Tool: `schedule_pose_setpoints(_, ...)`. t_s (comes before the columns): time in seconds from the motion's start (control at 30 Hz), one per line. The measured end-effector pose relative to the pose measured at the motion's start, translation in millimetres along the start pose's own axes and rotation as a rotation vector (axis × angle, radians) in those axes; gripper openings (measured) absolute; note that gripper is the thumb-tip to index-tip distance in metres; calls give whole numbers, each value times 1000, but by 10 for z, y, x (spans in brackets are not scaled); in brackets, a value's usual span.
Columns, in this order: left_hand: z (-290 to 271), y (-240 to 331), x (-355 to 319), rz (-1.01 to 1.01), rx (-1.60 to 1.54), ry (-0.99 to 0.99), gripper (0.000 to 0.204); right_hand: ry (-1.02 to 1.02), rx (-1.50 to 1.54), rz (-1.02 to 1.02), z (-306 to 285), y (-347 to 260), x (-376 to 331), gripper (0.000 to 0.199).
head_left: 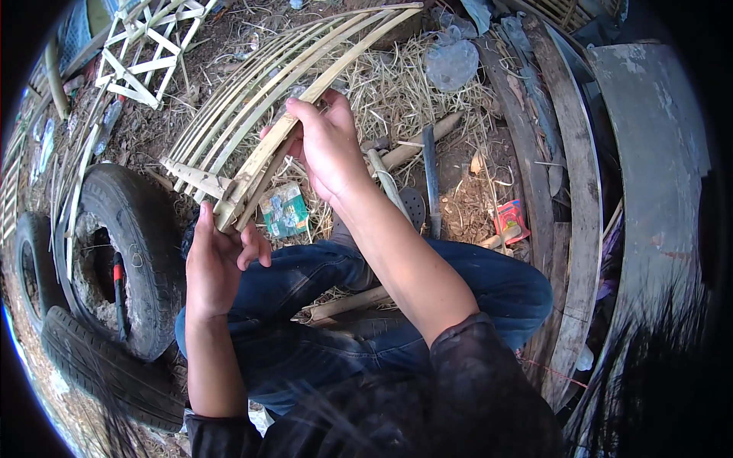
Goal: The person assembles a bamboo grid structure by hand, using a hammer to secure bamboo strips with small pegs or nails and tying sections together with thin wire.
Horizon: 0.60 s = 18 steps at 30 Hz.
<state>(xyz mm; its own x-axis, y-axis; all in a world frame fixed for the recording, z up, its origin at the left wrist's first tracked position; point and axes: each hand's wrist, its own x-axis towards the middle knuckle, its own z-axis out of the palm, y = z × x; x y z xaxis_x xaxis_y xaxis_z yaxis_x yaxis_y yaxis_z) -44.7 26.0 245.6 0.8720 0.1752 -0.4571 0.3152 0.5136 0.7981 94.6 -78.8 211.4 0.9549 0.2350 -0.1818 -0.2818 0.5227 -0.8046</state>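
Denim-clad knees (458,290) below, my left hand (217,259) clamps the bamboo slats' (252,164) butt ends steady at nine o'clock while my right hand (324,145) pinches one slat at twelve, aligning it.

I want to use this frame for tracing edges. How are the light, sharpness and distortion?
Head view: even daylight, no harsh glare; both hands, left hand and right hand, and the bamboo strips look sharp; the fisheye bends the wooden planks near the rim; corners are black, and dark blurred strands cross the lower edge.
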Motion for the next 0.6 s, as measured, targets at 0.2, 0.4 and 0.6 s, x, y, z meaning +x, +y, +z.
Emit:
schedule_pose_setpoints(0.2, -262, 85, 37, 56, -152, -71, 61, -74, -17, 51, 299, -69, -60, 39)
schedule_pose_setpoints(0.4, -379, 283, 22, 78, -272, -25, 60, -132, -29, 68, 557, -55, -32, 36)
schedule_pose_setpoints(0.6, -489, 437, 49, 158, -367, -19, 51, -194, -65, -76, 782, 119, 179, 40)
